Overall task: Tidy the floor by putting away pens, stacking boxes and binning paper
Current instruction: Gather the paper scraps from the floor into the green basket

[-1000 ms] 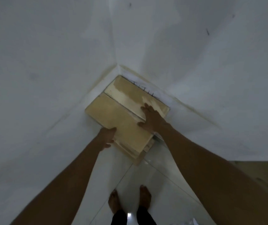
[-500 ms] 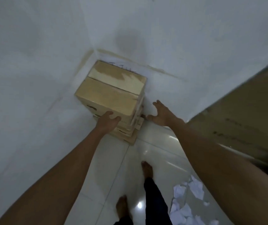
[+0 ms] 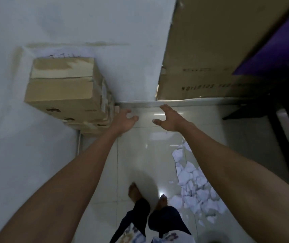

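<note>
A stack of brown cardboard boxes (image 3: 64, 88) stands in the corner of two white walls at the left. My left hand (image 3: 125, 121) hovers just right of the stack's lower edge, fingers loosely curled and holding nothing. My right hand (image 3: 170, 118) is out in front over the white floor tiles, fingers spread and empty. Several crumpled white papers (image 3: 195, 188) lie scattered on the floor at the lower right. No pens are in view.
A large flat cardboard carton (image 3: 215, 50) leans against the wall at the upper right. A dark table leg (image 3: 285, 142) and a purple surface (image 3: 277, 51) sit at the far right. My bare feet (image 3: 136, 192) stand on the glossy tiles.
Both hands have left the box stack and moved right over the floor. My view has swung right, bringing the large carton and more crumpled paper into sight.
</note>
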The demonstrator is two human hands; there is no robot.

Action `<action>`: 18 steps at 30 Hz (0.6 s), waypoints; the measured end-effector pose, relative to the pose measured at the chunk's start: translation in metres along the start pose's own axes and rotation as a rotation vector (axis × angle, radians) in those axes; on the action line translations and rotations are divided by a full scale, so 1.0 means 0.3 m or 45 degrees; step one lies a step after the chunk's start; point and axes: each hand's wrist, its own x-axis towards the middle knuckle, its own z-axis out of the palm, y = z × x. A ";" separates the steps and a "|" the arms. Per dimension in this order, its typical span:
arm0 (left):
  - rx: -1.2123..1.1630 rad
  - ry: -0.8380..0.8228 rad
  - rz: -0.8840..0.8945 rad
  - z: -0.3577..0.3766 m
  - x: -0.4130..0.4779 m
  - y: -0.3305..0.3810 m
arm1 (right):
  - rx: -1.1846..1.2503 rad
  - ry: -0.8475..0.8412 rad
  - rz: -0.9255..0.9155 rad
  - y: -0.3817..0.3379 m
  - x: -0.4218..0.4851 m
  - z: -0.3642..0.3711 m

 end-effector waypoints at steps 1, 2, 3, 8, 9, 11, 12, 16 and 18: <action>0.034 -0.018 0.009 0.035 -0.015 0.013 | 0.027 0.014 0.017 0.032 -0.031 0.001; 0.068 -0.030 0.024 0.069 -0.031 0.027 | 0.049 0.028 0.032 0.064 -0.062 0.002; 0.098 -0.047 0.039 0.112 -0.051 0.053 | 0.069 0.040 0.054 0.105 -0.103 0.001; 0.241 -0.119 0.168 0.302 -0.138 0.182 | 0.180 0.104 0.161 0.293 -0.289 0.009; 0.270 -0.142 0.207 0.340 -0.151 0.213 | 0.210 0.120 0.185 0.331 -0.325 0.005; 0.347 -0.208 0.278 0.418 -0.189 0.280 | 0.283 0.163 0.244 0.409 -0.408 0.004; 0.387 -0.248 0.317 0.466 -0.207 0.319 | 0.312 0.196 0.278 0.453 -0.454 0.003; 0.477 -0.369 0.471 0.632 -0.259 0.435 | 0.398 0.304 0.411 0.598 -0.607 0.007; 0.506 -0.450 0.515 0.714 -0.282 0.476 | 0.441 0.362 0.499 0.670 -0.683 0.017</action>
